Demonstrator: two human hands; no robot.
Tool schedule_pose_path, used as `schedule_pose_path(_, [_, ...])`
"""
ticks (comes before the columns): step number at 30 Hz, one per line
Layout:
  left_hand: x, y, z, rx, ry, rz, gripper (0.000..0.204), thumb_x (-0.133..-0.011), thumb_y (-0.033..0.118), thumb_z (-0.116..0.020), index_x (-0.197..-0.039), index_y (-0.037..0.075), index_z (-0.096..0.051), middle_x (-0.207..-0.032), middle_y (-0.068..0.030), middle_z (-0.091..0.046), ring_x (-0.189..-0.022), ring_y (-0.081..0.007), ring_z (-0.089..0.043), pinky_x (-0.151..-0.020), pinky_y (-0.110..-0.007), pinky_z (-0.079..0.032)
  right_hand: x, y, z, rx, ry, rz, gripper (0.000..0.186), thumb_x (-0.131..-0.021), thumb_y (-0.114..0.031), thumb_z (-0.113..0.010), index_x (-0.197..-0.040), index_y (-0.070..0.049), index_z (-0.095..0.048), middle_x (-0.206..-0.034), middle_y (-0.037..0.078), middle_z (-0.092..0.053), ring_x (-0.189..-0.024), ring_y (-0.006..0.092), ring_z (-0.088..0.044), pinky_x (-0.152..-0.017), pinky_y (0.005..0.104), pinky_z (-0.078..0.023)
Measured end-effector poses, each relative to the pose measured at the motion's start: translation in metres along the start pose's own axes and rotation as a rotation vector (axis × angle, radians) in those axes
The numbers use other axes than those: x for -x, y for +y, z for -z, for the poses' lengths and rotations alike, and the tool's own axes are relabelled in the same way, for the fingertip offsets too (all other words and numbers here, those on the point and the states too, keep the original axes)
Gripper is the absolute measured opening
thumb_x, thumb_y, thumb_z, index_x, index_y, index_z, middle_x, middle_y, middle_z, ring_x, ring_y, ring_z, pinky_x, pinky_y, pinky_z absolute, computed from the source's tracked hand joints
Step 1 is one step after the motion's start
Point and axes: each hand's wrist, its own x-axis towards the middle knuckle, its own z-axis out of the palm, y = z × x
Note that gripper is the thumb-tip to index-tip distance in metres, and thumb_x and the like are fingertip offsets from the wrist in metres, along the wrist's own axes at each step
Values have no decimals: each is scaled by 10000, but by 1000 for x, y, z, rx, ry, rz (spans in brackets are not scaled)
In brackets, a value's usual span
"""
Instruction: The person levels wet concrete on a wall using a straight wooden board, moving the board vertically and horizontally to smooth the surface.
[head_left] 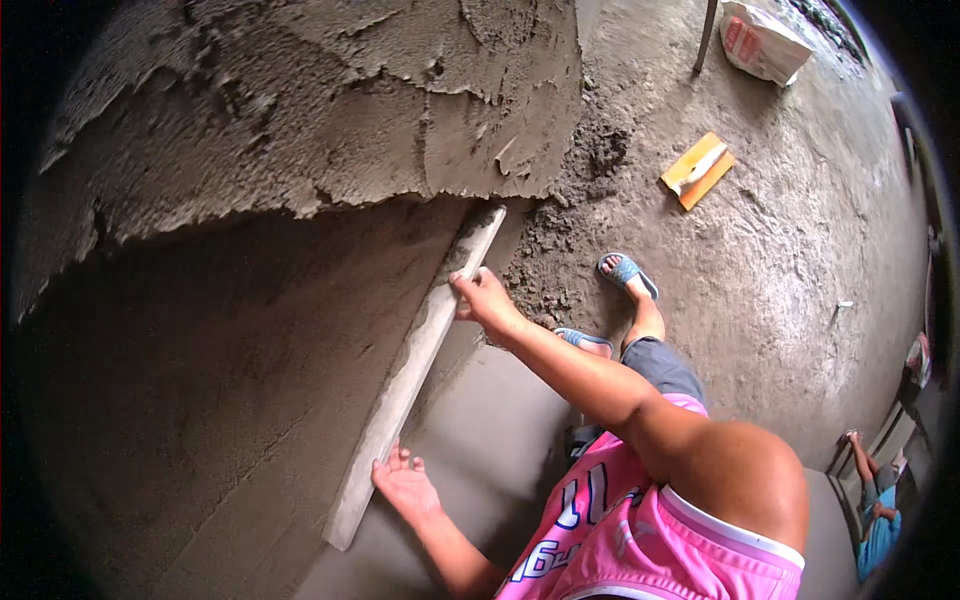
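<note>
A long, pale, mortar-smeared straightedge [415, 365] lies slanted against the grey plastered wall [250, 340]. My right hand [485, 298] grips its edge toward the upper end, thumb on one side and fingers curled at the edge. Lower down, my left hand [405, 482] touches the straightedge's edge with the thumb side, its fingers raised and apart beside it. Rough, thick wet mortar [400, 110] with a ragged lower border covers the upper part of the wall. Smoother plaster surrounds the straightedge.
Dropped mortar [570, 210] is heaped along the wall's foot. An orange float [698, 170] with a pale handle rests on the concrete floor [780, 270]. Beyond it are a thin post [706, 35] and a white sack [765, 45]. Another person [878, 510] is at the far right.
</note>
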Motion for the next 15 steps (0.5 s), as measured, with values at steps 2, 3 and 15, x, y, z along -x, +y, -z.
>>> schedule_pose_path(2, [0,4,6,-35,5,5,403,-921,438,-547,-1129,94,-521,-1193,-97,-607,-933,-157,-521,-764,-322,-392,-2,1,10,-33,-2,-51,367,-939,-341,-614,-1124,-48,-493,-975,49,-515,-915,162,-541,-738,409,-585])
schedule_pose_path(3, [2,4,10,-48,21,3,394,-929,431,-537,-1130,93,-514,-1195,-102,-607,-935,-159,-523,-764,-323,-393,-1,4,14,-43,-13,-85,360,-938,-347,-609,-1113,-55,-494,-944,37,-500,-877,148,-530,-723,405,-589])
schedule_pose_path(15, [-72,-136,-89,-36,-37,217,399,-925,398,-577,-1185,104,-507,-1291,-97,-593,-921,-145,-522,-811,-318,-408,-185,51,125,-86,265,-231,242,-949,-327,-502,-1032,-118,-590,-945,42,-590,-880,215,-582,-731,465,-509])
